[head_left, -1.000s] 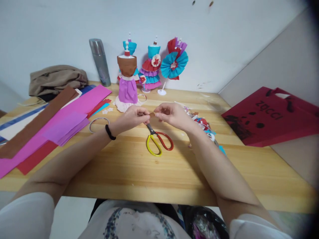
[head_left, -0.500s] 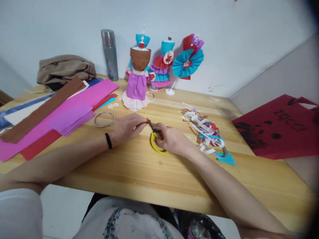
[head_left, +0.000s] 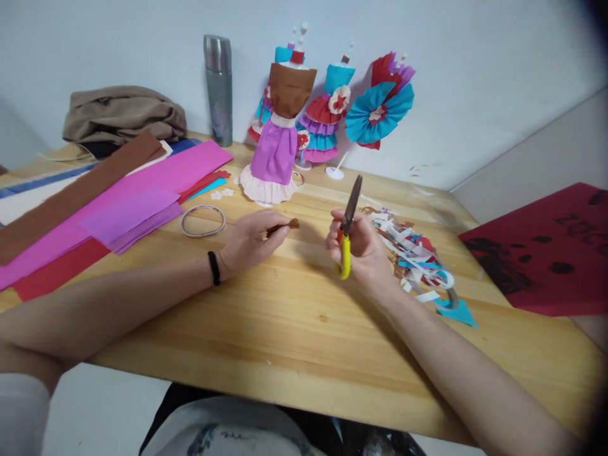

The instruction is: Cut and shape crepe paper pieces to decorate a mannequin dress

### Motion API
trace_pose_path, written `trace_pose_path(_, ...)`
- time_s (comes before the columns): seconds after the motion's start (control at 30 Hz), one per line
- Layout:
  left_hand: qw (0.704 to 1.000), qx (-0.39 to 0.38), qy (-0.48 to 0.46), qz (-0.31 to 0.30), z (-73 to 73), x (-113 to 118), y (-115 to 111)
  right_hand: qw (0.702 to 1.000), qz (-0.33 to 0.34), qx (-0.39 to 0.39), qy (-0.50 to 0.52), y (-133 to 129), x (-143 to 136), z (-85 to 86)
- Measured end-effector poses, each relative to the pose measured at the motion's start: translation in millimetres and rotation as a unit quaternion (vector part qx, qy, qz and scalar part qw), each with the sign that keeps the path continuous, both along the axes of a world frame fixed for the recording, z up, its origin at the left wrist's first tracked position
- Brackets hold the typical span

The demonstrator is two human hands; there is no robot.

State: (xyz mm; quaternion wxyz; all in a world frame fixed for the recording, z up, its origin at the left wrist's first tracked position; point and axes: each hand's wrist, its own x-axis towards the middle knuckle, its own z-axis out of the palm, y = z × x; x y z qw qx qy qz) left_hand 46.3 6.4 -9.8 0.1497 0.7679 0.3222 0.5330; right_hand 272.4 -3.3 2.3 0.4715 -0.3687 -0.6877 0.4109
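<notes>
My left hand (head_left: 256, 239) is closed on a small bunched piece of brown crepe paper (head_left: 294, 223), whose tip pokes out past the thumb and fingers. In my right hand (head_left: 363, 247) are yellow-handled scissors (head_left: 350, 221); their dark blades point up and look closed. The two hands are apart, a little above the table. Beyond my left hand stands a doll-sized dress form (head_left: 275, 149) with a brown top, a purple skirt and a pale frill. A thin ring (head_left: 203, 221) lies left of my left hand.
Paper scraps (head_left: 418, 247) and a tape roll (head_left: 452, 297) lie right of my right hand. Folded coloured paper (head_left: 142, 183) spreads over the left side. A flask (head_left: 219, 95), a brown cloth (head_left: 123, 114) and more dress forms (head_left: 339, 114) stand behind. A red bag (head_left: 546, 253) leans at right.
The scissors have come away from the brown paper; my right hand has moved right and tilted the blades upward. My left hand still pinches the paper. The view has shifted slightly.
</notes>
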Motion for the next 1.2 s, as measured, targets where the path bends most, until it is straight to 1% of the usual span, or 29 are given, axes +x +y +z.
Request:
trace_pose_path(0.07,1.0,-0.006,-0.01,-0.015,-0.8,0,0,0.995,0.015,0.056,-0.081,1,9,4.4)
trace_pose_path(0.1,1.0,-0.011,-0.017,-0.021,-1.3,0,0,0.987,0.022,0.092,-0.128,3,12,6.2)
trace_pose_path(0.17,0.998,-0.022,-0.036,-0.035,-2.5,-1,1,0.962,0.031,0.168,-0.211,5,16,8.7)
trace_pose_path(0.23,0.996,-0.032,-0.057,-0.053,-3.4,-2,3,0.935,0.039,0.232,-0.265,7,16,9.4)
trace_pose_path(0.3,0.994,-0.048,-0.072,-0.072,-3.9,-3,4,0.916,0.043,0.265,-0.298,8,13,8.9)
trace_pose_path(0.47,0.987,-0.09,-0.084,-0.104,-3.0,-3,4,0.893,0.024,0.273,-0.357,6,10,6.3)
trace_pose_path(0.6,0.984,-0.104,-0.082,-0.116,-2.3,-2,3,0.886,0.008,0.288,-0.362,4,10,5.7)
trace_pose_path(0.73,0.982,-0.101,-0.078,-0.141,-1.8,-2,4,0.877,-0.003,0.309,-0.368,2,10,6.3)
trace_pose_path(1.03,0.977,-0.123,-0.076,-0.155,-1.2,-3,3,0.877,-0.015,0.321,-0.358,1,11,7.3)
trace_pose_path(1.2,0.974,-0.123,-0.077,-0.175,1.0,-4,3,0.873,-0.018,0.324,-0.364,2,13,6.8)
